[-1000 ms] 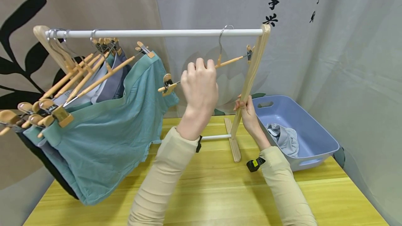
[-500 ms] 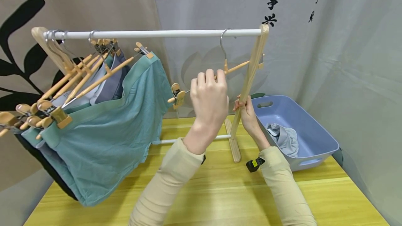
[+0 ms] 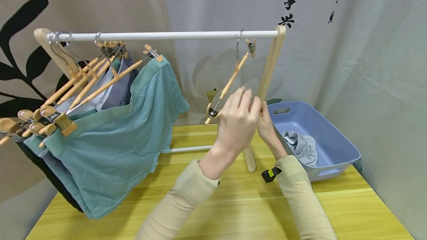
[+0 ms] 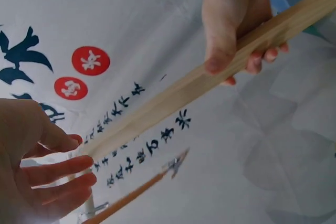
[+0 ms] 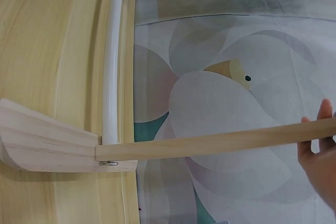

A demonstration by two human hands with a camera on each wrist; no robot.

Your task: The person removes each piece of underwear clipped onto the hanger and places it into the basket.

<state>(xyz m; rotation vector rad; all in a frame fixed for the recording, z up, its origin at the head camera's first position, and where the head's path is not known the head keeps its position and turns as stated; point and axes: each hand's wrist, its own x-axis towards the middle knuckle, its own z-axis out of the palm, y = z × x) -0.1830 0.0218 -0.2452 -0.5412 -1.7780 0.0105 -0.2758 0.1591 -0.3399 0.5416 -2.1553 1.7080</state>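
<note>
the hanger [image 3: 232, 78] hung by its metal hook from the white bar [image 3: 166, 36], near the bar's right end. its wooden rod sloped, with one clip up just below the bar and the other low, just beside the left hand [image 3: 237, 125]. that hand held nothing; its fingers were loosely bent and a little apart, near the post [image 3: 271, 66], though whether they touched it could not be told. the right hand [image 3: 267, 124] gripped the post, thumb on one side and fingers behind it. the post stood on a wooden foot [image 5: 50, 140], with a lower bar [image 3: 191, 149] joined beside it.

at the left end of the white bar, other hangers [image 3: 100, 90] hung close together with clothes, the teal shorts [image 3: 133, 129] in front. on the right, a blue tub [image 3: 325, 125] sat on the table [image 3: 247, 203], with a crumpled grey cloth [image 3: 301, 148] inside. the person wore beige sleeves [image 3: 181, 199]. a pale curtain [image 3: 213, 3] with black characters hung behind.
</note>
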